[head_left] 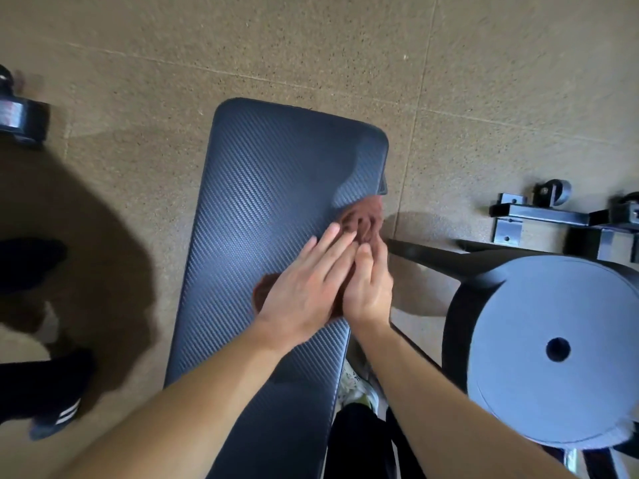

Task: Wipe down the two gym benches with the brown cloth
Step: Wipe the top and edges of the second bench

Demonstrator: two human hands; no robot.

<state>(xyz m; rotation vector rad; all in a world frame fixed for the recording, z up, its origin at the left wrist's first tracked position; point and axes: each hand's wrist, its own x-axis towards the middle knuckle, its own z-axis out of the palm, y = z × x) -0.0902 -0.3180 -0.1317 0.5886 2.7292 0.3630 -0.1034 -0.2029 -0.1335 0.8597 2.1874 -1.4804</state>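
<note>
- Cloth (363,220) was lying on the bench (269,188), right up against its right-hand edge, about halfway along the part you could see. Mostly buried under both hands; a bunched bit poked out past the fingertips and a small brown corner showed out the left side by the wrist.
- Left hand (304,288) was flat on top of the cloth, fingers straight and close together, pressing down, not curled round anything.
- Right hand (368,288) sat just beside it at the bench edge, touching the left one, thumb lying along the left fingers. Its fingers looked bent down into the cloth, but it was blurry, so honestly couldn't tell if it was gripping or just pressing.
- Bench pad was dark with a woven-looking texture, and a shiny patch showed near its far right corner.
- Down by the near right side of the bench were a pale shoe (356,385) and black trousers (359,440).
- Off to the right stood a big round grey disc (553,350) with a hole in the middle on a black frame, and further back a black bracket with a wheel (553,193).
- Over on the left a dark shoe with white stripes (58,418) stood on the speckled tan floor (484,81), with a big shadow beside it.
</note>
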